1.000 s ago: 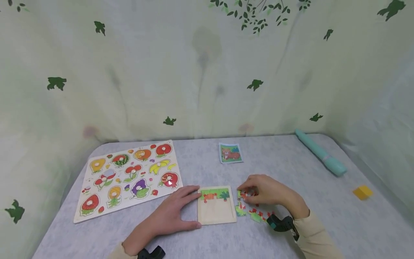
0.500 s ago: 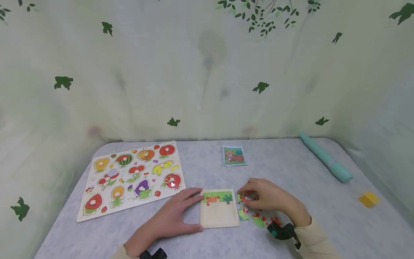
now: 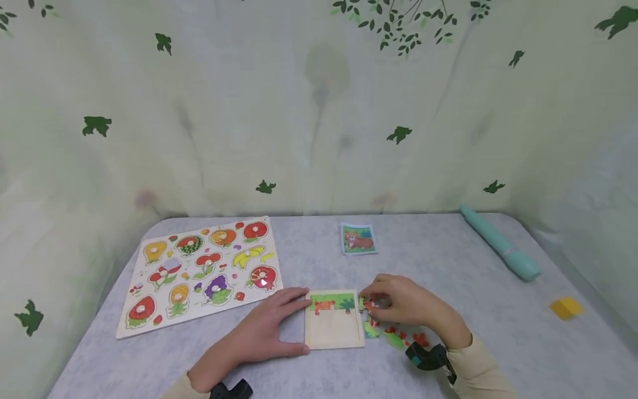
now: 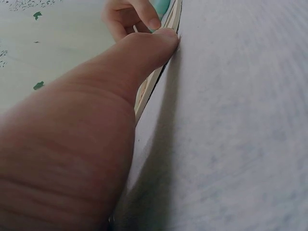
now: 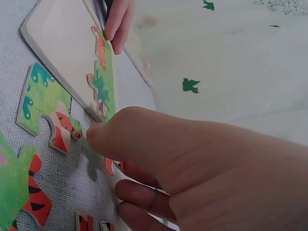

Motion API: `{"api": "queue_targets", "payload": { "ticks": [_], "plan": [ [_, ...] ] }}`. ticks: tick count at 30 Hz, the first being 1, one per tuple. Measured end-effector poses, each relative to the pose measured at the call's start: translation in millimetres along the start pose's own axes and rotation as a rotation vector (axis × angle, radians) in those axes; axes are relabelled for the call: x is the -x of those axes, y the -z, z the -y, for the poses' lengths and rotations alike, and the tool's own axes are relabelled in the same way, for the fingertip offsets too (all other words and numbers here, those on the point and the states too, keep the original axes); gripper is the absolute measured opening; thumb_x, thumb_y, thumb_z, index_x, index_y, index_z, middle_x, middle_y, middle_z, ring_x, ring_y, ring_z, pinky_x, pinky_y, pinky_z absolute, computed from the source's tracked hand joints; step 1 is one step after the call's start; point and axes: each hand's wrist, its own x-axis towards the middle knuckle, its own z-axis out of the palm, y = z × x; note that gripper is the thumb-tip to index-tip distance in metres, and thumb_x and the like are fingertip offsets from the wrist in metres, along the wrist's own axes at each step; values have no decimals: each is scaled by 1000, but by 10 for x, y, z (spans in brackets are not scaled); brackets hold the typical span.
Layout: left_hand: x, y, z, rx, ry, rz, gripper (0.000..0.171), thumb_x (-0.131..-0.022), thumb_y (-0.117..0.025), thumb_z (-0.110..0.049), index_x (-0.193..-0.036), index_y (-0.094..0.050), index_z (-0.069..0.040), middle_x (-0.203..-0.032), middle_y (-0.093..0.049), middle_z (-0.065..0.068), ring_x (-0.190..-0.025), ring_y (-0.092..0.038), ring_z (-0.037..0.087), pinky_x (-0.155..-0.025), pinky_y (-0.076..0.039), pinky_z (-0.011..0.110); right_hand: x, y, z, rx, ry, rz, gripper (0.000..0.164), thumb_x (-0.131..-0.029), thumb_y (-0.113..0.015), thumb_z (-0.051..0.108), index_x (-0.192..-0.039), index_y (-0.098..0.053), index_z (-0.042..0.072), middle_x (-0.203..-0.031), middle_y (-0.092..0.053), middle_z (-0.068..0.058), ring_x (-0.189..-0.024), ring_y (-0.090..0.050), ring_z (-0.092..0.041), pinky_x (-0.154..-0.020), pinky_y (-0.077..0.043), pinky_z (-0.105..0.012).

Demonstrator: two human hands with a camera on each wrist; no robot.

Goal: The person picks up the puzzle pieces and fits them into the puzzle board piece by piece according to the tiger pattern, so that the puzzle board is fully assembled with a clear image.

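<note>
- Between the two hands, a pale, square, shallow wooden puzzle tray (image 3: 334, 332) lies flat on the mottled grey cloth (image 3: 423, 246), showing no clear long axis.
- Left hand (image 3: 265, 326), fingers and thumb spread wide, touches the tray along its left side.
- Right hand (image 3: 406, 302), fingertips drawn narrow, pinches a small green, red and white jigsaw piece (image 3: 368, 306) just beside the tray's right edge; its outline is partly hidden.
- Beyond bare wood, between the hands, a knobbed printed strip (image 3: 333, 302) fills the tray's far side.
- Below the right hand, loose flat wooden pieces (image 3: 395, 339) show red-and-black stripes and curved sockets against coarse weave.
</note>
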Motion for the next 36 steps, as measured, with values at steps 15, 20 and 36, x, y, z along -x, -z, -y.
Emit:
{"api": "queue_targets", "payload": {
  "ticks": [15, 20, 36],
  "plan": [
    [-47, -33, 5, -4, -14, 5, 84, -82, -76, -67, -150, -55, -23, -162, -41, -6, -150, -37, 21, -117, -39, 53, 17, -6, 113, 41, -12, -77, 29, -93, -78, 22, -122, -76, 17, -103, -67, 9, -82, -56, -8, -70, -50, -22],
    [-37, -14, 17, -11, -2, 14, 84, -82, -75, -69, -151, -55, -24, -162, -40, -8, -150, -36, 20, -118, -38, 53, -32, -34, 158, 16, 29, -85, 29, -94, -77, 22, -123, -76, 17, -105, -68, 8, -85, -59, -8, -73, -52, -22],
    [-16, 4, 15, 0, 12, 5, 84, -81, -77, -67, -150, -56, -24, -162, -41, -7, -151, -36, 21, -119, -37, 54, -247, -259, 368, -33, 100, -98, 30, -94, -74, 20, -124, -74, 17, -105, -66, 7, -90, -62, -6, -76, -53, -22]
  ]
}}
